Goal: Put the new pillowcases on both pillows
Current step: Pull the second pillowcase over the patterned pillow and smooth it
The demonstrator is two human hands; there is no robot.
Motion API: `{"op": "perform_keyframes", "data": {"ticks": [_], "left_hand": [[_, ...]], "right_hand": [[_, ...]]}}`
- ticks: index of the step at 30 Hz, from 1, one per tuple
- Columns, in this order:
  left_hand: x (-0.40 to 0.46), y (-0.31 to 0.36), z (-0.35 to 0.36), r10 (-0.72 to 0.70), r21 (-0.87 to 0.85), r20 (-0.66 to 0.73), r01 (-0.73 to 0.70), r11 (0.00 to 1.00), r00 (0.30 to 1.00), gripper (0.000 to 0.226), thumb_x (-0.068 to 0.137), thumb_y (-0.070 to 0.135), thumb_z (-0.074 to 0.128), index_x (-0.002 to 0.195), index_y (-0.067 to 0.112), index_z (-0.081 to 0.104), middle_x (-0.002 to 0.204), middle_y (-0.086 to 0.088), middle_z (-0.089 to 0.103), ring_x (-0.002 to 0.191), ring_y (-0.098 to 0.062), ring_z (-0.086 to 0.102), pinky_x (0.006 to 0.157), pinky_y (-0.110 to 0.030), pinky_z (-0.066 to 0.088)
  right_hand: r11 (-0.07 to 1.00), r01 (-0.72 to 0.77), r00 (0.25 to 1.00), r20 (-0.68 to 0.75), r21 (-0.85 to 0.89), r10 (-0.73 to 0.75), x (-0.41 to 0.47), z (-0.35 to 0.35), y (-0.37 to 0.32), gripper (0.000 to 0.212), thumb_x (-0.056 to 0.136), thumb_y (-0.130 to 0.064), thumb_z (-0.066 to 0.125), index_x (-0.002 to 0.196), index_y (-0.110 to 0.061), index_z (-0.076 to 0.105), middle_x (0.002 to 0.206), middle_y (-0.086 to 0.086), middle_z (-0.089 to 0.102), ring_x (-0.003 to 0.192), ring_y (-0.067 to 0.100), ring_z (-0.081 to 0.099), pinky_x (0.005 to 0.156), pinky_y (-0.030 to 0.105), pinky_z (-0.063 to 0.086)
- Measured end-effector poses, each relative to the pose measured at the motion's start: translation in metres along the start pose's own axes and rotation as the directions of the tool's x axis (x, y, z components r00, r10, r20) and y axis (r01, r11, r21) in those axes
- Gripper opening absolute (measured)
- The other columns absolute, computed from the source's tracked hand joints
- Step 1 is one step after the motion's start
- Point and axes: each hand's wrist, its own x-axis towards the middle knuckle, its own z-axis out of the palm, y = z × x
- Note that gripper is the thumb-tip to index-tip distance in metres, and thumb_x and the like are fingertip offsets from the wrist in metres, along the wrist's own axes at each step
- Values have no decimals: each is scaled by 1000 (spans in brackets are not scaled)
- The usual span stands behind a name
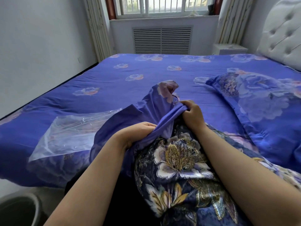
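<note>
Lying flat near the bed's (114, 74) left near edge, a clear plastic bag (68, 131) is sitting empty. The left hand (138, 132) is gripping bunched purple pillowcase (146, 108) fabric; the right hand (193, 114) is clenching the same gathered opening just beside it. The dark floral pillow (179, 160) is resting against the bed's near edge, uncovered. Judgement: spreading the opening wide before feeding in a corner is advisable. A dressed pillow (260, 101) is occupying the right edge.

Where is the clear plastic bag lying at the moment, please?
In the head view, the clear plastic bag lies flat on the bed, at lower left, just left of the left hand.
</note>
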Motion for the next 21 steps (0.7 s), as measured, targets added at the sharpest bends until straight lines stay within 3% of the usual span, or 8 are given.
{"op": "perform_keyframes", "data": {"ticks": [3, 6, 8, 10, 13, 16, 18, 21], "left_hand": [[13, 6, 5, 66, 287, -197, -6, 958, 978, 23, 90, 13, 43, 88, 17, 66, 82, 3, 66, 76, -12, 59, 74, -29, 48], [27, 11, 6, 307, 448, -485, -69, 891, 819, 26, 89, 34, 55, 112, 22, 58, 99, 1, 65, 97, -19, 60, 89, -35, 47], [33, 17, 7, 439, 591, -472, -95, 801, 765, 60, 84, 56, 55, 134, 25, 46, 119, -1, 55, 114, -21, 49, 100, -38, 40], [40, 22, 15, 469, 762, -379, -18, 648, 798, 73, 77, 69, 53, 139, 30, 42, 134, 1, 43, 123, -24, 36, 104, -41, 35], [48, 27, 31, 489, 857, -363, 78, 509, 793, 43, 85, 55, 55, 117, 28, 64, 126, 0, 52, 114, -27, 42, 95, -41, 41], [53, 32, 50, 694, 928, -274, -4, 371, 666, 27, 86, 32, 54, 75, 12, 68, 80, -6, 63, 79, -30, 57, 67, -36, 48], [53, 33, 61, 753, 912, -245, -118, 392, 611, 28, 86, 30, 51, 67, 11, 60, 68, -7, 60, 65, -32, 59, 54, -33, 43], [54, 32, 71, 683, 785, -312, -226, 577, 661, 30, 93, 30, 48, 76, 7, 57, 79, -14, 65, 74, -39, 59, 57, -37, 38]], "right_hand": [[970, -74, 993, -70, 230, 92, 7, -6, 4, 31, 60, -12, 40, 78, -9, 65, 78, 3, 65, 77, 13, 54, 71, 26, 42], [988, -106, 993, 60, 115, 100, 8, -12, 7, 20, 69, -15, 41, 82, -14, 56, 81, 3, 61, 80, 13, 52, 69, 23, 39], [997, -72, 977, 205, 27, 65, 4, -14, 3, 15, 78, -9, 51, 92, -16, 51, 88, 1, 59, 84, 12, 52, 67, 16, 38], [997, -71, 917, 396, 44, 48, 1, -26, 4, 27, 71, -11, 59, 96, -20, 53, 85, -6, 60, 77, 2, 55, 64, 10, 39], [976, -198, 848, 515, 92, 124, -2, -45, 13, 37, 64, -9, 58, 99, -22, 59, 86, -2, 65, 67, -4, 57, 68, 13, 46], [995, -100, 964, 249, 26, 91, -6, -40, 24, 32, 76, 10, 52, 88, -17, 62, 78, 1, 63, 58, -5, 53, 61, 9, 42], [999, -12, 994, 105, -31, 15, -8, -34, 28, 20, 77, 1, 54, 85, -15, 62, 71, -2, 60, 60, 1, 49, 59, 14, 40], [979, 108, 994, 54, -174, -100, -9, -32, 42, 20, 72, -16, 54, 85, -6, 65, 80, 6, 58, 75, 18, 53, 67, 29, 38]]}}
